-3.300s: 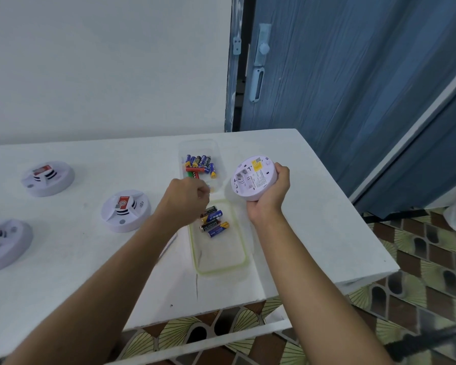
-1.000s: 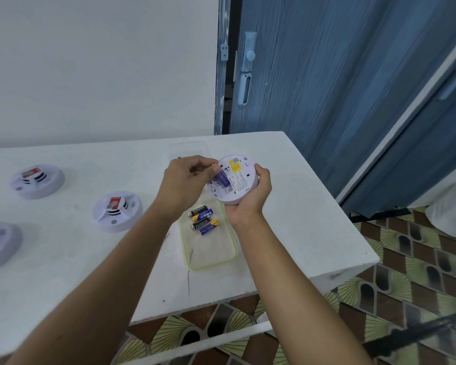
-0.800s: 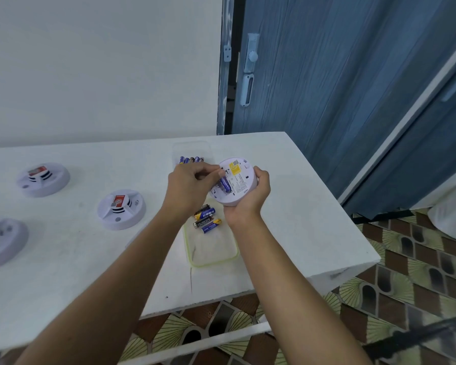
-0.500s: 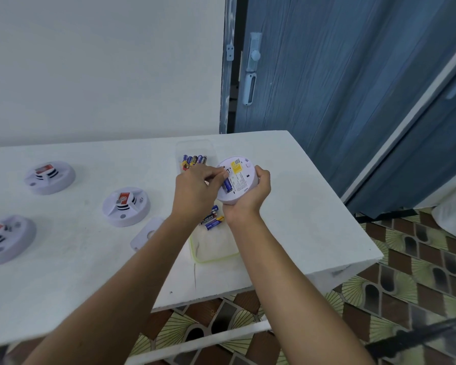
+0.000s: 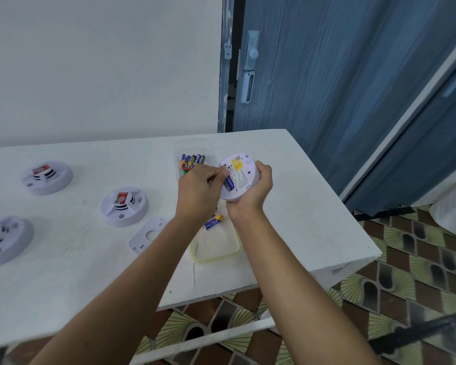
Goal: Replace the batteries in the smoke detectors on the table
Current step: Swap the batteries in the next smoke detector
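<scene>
Table [image 5: 300, 219]: three other smoke detectors [image 5: 124, 206] sit at its left.
Green-rimmed tray [image 5: 213, 259]: we see one blue-and-yellow battery [image 5: 213, 222] by our wrists.
Clear box [image 5: 192, 146]: mixed batteries [image 5: 192, 160], heaped.
Held smoke detector [image 5: 244, 177]: off the table, back towards us, clasped in our right hand [image 5: 253, 191].
Blue battery [image 5: 229, 182]: in its back, pinched by our left hand [image 5: 198, 191].

I get one view, from the head: it looks forward and down, close above the table's [image 5: 313, 222] right end.
</scene>
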Available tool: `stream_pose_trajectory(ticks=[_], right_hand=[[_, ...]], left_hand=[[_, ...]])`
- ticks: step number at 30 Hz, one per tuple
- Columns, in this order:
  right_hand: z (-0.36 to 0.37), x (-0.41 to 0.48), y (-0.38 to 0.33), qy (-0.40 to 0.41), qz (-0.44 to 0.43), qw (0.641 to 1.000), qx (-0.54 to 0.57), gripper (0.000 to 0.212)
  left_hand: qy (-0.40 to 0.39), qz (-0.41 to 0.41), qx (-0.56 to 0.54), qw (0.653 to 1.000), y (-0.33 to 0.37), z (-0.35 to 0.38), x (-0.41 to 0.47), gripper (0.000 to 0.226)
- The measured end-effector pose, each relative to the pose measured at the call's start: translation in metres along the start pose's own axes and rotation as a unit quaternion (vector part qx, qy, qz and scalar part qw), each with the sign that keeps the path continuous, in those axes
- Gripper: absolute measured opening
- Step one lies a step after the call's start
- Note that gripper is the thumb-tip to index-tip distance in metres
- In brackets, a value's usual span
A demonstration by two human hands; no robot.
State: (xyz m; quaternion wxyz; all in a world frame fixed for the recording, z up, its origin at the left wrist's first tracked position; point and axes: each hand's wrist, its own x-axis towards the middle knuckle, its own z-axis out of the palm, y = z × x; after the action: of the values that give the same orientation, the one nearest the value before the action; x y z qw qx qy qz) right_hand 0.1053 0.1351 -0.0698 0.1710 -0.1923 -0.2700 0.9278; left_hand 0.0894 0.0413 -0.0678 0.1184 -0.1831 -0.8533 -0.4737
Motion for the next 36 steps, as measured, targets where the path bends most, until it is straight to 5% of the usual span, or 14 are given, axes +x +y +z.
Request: stream_pose_trajectory(ticks=[21,30,36], right_hand=[[-0.011,0.013,-0.011,-0.020,-0.007,0.999,-0.041,0.034],[-0.008,0.017,-0.013,-0.014,-0.013,0.997,-0.073,0.034],[-0.012,0.021,-0.016,-0.001,-0.002,0.995,-0.096,0.034]], left_hand=[[-0.053,-0.104,-0.141,0.983,0.002,0.000,0.008,0.020],[-0.055,-0.036,-0.070,0.995,0.000,0.003,0.009,0.020],[-0.131,0.022,0.044,0.990,0.001,0.003,0.015,0.034]])
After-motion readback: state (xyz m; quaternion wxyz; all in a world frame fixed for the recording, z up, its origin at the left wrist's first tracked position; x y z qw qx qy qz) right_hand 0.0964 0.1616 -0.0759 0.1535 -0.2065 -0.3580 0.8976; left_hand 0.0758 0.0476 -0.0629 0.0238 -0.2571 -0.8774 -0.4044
